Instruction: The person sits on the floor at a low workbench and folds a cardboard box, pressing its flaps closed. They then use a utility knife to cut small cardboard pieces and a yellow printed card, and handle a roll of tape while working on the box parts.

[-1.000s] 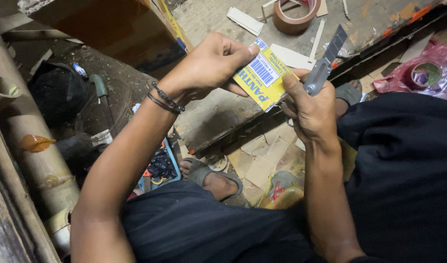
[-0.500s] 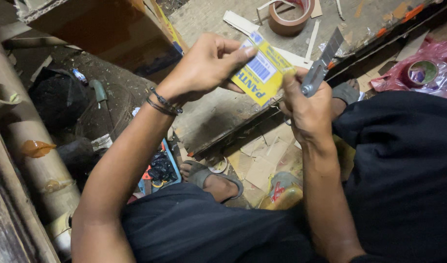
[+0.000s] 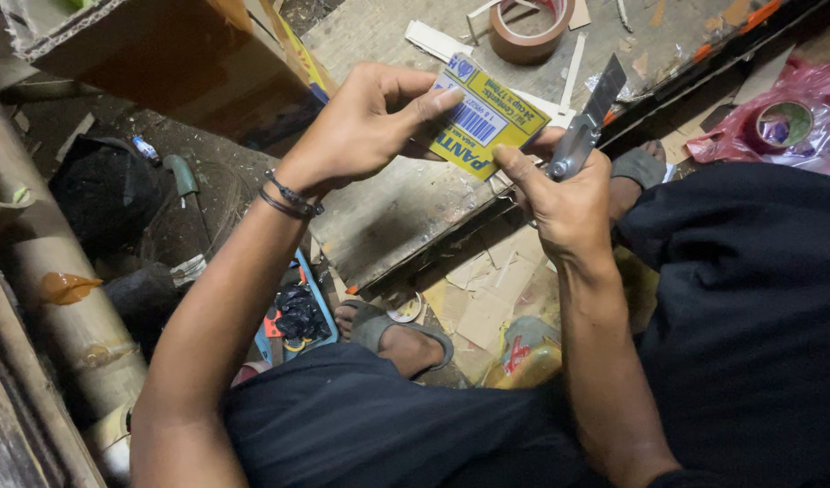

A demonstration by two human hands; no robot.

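The card (image 3: 476,126) is yellow with a white striped barcode patch; the knife (image 3: 585,131) is grey metal. At one o'clock, brown tape roll (image 3: 530,34); at three o'clock, pink bag (image 3: 808,108).

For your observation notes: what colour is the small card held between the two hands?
Yellow, with a white barcode patch; the card shows best in the head view.

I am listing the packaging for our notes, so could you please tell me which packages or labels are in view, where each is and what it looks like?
Small yellow cardboard packet: held in the left hand, touched by the right hand; rectangular, with a white barcode panel and blue markings.
Large brown cardboard box: upper left; yellow printed edge.
Pink plastic bag: upper right, crumpled, around a tape roll.
Yellow and red wrapper: on the floor, bottom centre.
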